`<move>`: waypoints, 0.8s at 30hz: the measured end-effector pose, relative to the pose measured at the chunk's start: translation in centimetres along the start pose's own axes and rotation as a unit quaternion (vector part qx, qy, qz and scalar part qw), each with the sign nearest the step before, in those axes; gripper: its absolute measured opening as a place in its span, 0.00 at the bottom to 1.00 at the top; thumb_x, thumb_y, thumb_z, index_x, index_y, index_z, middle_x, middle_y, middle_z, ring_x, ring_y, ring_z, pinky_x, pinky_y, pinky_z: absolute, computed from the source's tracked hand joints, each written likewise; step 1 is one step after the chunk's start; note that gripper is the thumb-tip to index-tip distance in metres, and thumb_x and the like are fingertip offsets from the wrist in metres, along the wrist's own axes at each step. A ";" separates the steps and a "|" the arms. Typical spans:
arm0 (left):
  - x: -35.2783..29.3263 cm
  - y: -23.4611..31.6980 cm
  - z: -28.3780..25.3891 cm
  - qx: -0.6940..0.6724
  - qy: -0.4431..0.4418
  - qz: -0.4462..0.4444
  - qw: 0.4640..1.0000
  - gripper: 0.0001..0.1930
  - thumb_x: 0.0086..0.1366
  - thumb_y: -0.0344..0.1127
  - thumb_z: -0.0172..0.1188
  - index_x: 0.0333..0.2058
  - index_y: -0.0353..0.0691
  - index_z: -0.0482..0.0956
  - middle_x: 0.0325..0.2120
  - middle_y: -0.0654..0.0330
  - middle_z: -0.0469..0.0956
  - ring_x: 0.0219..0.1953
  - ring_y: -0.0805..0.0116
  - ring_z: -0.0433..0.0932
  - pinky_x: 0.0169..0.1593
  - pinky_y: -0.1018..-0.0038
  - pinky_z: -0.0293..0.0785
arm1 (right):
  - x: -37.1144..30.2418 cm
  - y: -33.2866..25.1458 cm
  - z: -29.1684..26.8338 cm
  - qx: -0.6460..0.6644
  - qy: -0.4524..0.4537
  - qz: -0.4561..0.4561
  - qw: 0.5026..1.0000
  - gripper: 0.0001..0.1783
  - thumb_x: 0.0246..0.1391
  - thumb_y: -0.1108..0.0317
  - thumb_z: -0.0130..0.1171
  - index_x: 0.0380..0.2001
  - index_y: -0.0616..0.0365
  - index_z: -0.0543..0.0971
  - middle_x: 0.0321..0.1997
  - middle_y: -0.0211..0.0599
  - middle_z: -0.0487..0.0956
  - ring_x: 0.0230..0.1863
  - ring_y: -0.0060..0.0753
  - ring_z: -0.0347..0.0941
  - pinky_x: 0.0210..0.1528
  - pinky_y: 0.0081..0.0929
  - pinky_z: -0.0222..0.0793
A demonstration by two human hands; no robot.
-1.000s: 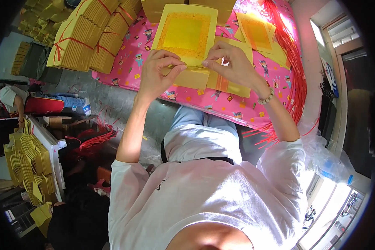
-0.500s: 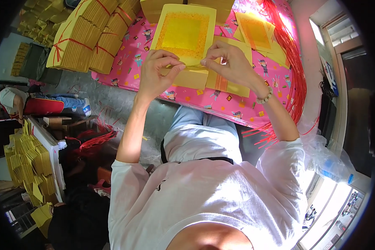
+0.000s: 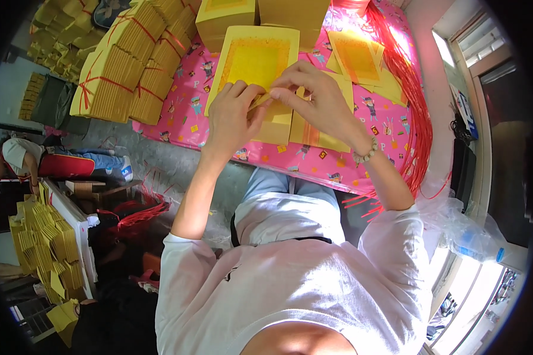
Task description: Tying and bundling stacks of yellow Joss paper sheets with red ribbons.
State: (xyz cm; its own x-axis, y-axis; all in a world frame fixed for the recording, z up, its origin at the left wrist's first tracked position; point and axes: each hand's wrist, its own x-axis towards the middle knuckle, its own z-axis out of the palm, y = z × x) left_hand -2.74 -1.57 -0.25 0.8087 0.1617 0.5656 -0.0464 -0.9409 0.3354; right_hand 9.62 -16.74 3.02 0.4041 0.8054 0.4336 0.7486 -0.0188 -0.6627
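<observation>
A yellow paper sheet (image 3: 251, 56) with an orange-speckled border and a bright yellow middle lies in front of me on a stack of paper (image 3: 276, 131). Both hands meet at its near edge. My left hand (image 3: 237, 112) is closed, its thumb and fingers pinching the near edge. My right hand (image 3: 317, 97), above a beaded bracelet, pinches the same edge close beside the left fingertips. The near edge looks lifted or folded there, though the fingers partly hide it. More printed yellow paper (image 3: 314, 136) lies flat under the right forearm.
Tall bundles of yellow paper (image 3: 103, 92) tied with red strips stand at the left. Paper blocks (image 3: 228, 23) stand behind. Loose printed sheets (image 3: 358, 56) and long red strips (image 3: 417, 124) lie right on the pink patterned tablecloth (image 3: 272, 152). Another person (image 3: 21, 157) is at far left.
My hands have come closer together at the near edge of the sheet, the left moving right and turning inward. The view has shifted slightly, so the table appears lower.
</observation>
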 end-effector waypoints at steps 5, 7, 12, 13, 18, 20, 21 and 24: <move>-0.2 -0.3 -0.4 -0.086 0.021 -0.173 0.981 0.08 0.56 0.36 0.62 0.30 0.37 0.77 0.22 0.58 0.72 0.24 0.59 0.71 0.28 0.69 0.67 | -0.5 3.3 1.6 0.107 0.116 0.153 0.976 0.16 0.59 0.58 0.54 0.41 0.61 0.75 0.38 0.41 0.76 0.36 0.39 0.74 0.37 0.33 0.68; -0.1 0.0 -0.4 -0.139 0.030 -0.183 0.973 0.08 0.56 0.36 0.61 0.31 0.37 0.78 0.22 0.58 0.73 0.25 0.60 0.72 0.29 0.70 0.68 | -0.6 4.4 2.6 -0.014 0.131 0.086 0.987 0.21 0.60 0.56 0.51 0.44 0.65 0.73 0.42 0.46 0.75 0.43 0.43 0.72 0.44 0.35 0.66; 0.6 -1.2 -2.0 -0.135 -0.034 -0.052 0.989 0.12 0.57 0.38 0.60 0.35 0.36 0.79 0.26 0.59 0.77 0.28 0.66 0.76 0.34 0.74 0.70 | 0.5 3.4 4.3 -0.076 0.139 0.097 0.982 0.29 0.59 0.51 0.50 0.51 0.67 0.69 0.49 0.50 0.70 0.51 0.49 0.65 0.51 0.41 0.60; 0.7 -1.5 -2.1 -0.232 -0.063 -0.096 0.966 0.14 0.59 0.41 0.60 0.36 0.35 0.79 0.27 0.59 0.78 0.29 0.68 0.76 0.35 0.74 0.71 | 0.6 2.8 4.4 -0.122 0.140 0.088 0.979 0.32 0.58 0.50 0.50 0.54 0.68 0.66 0.51 0.51 0.69 0.52 0.50 0.63 0.52 0.42 0.59; 3.0 -2.4 -2.5 -0.372 -0.121 -0.290 0.873 0.18 0.63 0.46 0.57 0.37 0.33 0.77 0.29 0.60 0.80 0.32 0.74 0.76 0.38 0.77 0.72 | 1.1 2.1 5.0 -0.071 0.117 0.069 0.988 0.33 0.57 0.52 0.52 0.57 0.66 0.63 0.52 0.52 0.68 0.53 0.52 0.63 0.54 0.43 0.58; 4.2 -1.9 -2.1 -0.394 -0.138 -0.343 0.841 0.19 0.65 0.47 0.57 0.38 0.32 0.77 0.26 0.62 0.79 0.30 0.77 0.76 0.35 0.80 0.72 | 1.2 2.3 5.3 -0.015 0.124 0.046 0.991 0.33 0.56 0.54 0.55 0.58 0.66 0.62 0.53 0.53 0.67 0.54 0.53 0.63 0.56 0.42 0.60; 4.3 -2.1 -1.6 -0.392 -0.136 -0.344 0.842 0.19 0.65 0.47 0.57 0.38 0.32 0.77 0.26 0.62 0.79 0.30 0.77 0.76 0.35 0.80 0.72 | 1.2 2.2 5.4 -0.013 0.123 0.044 0.991 0.33 0.56 0.54 0.55 0.58 0.66 0.62 0.53 0.53 0.67 0.54 0.53 0.63 0.56 0.42 0.60; 4.2 -2.6 0.3 -0.429 -0.076 -0.332 0.836 0.16 0.63 0.44 0.59 0.38 0.34 0.77 0.26 0.63 0.78 0.27 0.80 0.75 0.31 0.83 0.72 | 1.2 2.0 5.6 0.010 0.118 0.034 0.992 0.35 0.55 0.57 0.57 0.59 0.66 0.60 0.54 0.52 0.65 0.55 0.54 0.64 0.57 0.42 0.61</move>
State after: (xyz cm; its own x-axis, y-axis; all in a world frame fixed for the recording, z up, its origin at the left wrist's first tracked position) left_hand 0.99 1.46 1.04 0.8858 0.4623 -0.0405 0.0911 -0.0877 0.9920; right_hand 8.69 -12.48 -1.17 0.5673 0.6417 0.5161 0.7056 -0.0555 -0.7065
